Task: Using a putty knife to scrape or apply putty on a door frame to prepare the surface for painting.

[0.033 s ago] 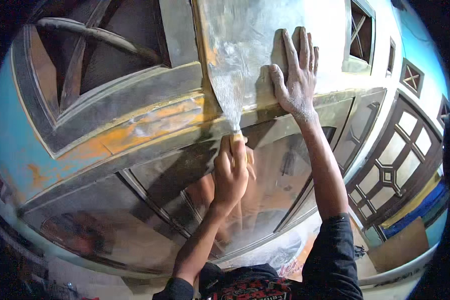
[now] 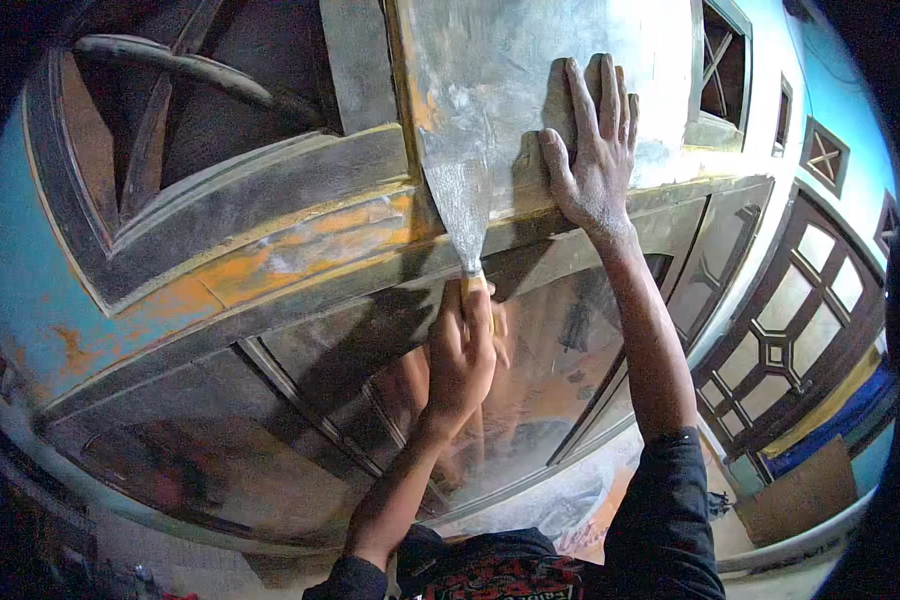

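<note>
My left hand [image 2: 461, 360] is wrapped round the pale yellow handle of a putty knife [image 2: 460, 205]. Its flared metal blade points upward, lying over the lower left part of a patchy grey-white wall panel [image 2: 490, 110], next to an upright trim strip [image 2: 406, 100]. The blade is wider at its top edge and looks dusted or smeared with white. Fingers spread, my right hand [image 2: 595, 165] lies flat on the same panel, to the right of the blade. White dust coats its fingers and wrist, and it holds nothing.
A worn orange and grey ledge [image 2: 300, 245] runs below a dark window opening [image 2: 240, 100] at left. Under the ledge are glossy brown panes [image 2: 530, 390] with reflections. At right stand a panelled door [image 2: 776, 345] and a cardboard piece [image 2: 800, 490].
The putty knife and my left hand have shifted down very slightly, and the blade, blurred before, now shows sharper. My right hand stays in place on the panel.
</note>
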